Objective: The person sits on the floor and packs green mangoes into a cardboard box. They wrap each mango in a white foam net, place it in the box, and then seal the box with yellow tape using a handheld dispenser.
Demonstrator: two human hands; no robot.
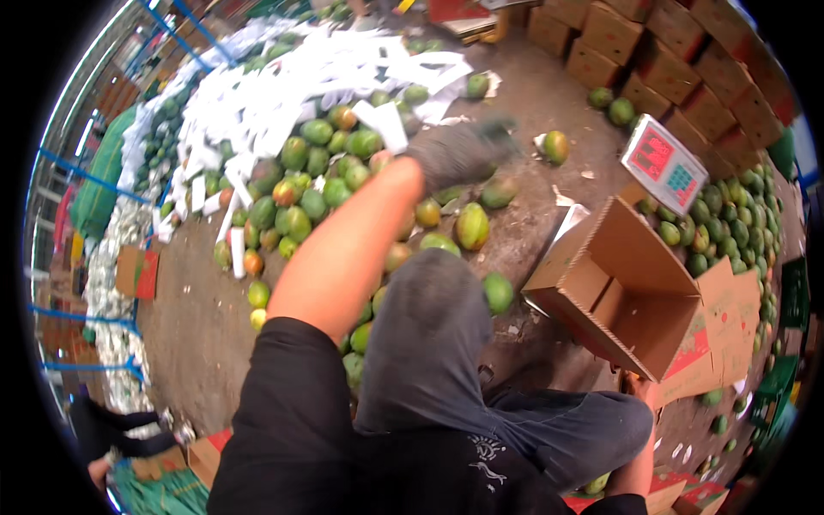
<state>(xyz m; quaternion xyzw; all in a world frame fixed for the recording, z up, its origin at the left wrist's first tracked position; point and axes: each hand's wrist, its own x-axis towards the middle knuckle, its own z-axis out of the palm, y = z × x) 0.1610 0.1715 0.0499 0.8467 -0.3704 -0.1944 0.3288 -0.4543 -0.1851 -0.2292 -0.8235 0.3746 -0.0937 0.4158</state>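
Note:
My left hand (460,153), in a dark work glove, reaches out over a pile of papayas (313,205). Motion blurs its fingers, so I cannot tell whether anything is in them. Just below the glove lie a green papaya (499,192) and a yellow-green papaya (473,226). At the right, my right hand (638,388) is at the lower corner of an open cardboard box (634,293) and seems to grip it; the box hides part of the fingers. No fruit shows inside the box. Under its left side, part of a metal scale platform (570,222) shows.
White wrapping sheets (309,71) cover the heap's far side. A scale display (665,164) stands beyond the box, near more papayas (730,219). Stacked cartons (669,58) line the far right. Flattened cardboard (724,328) lies right of the box. Another person (122,421) is at lower left.

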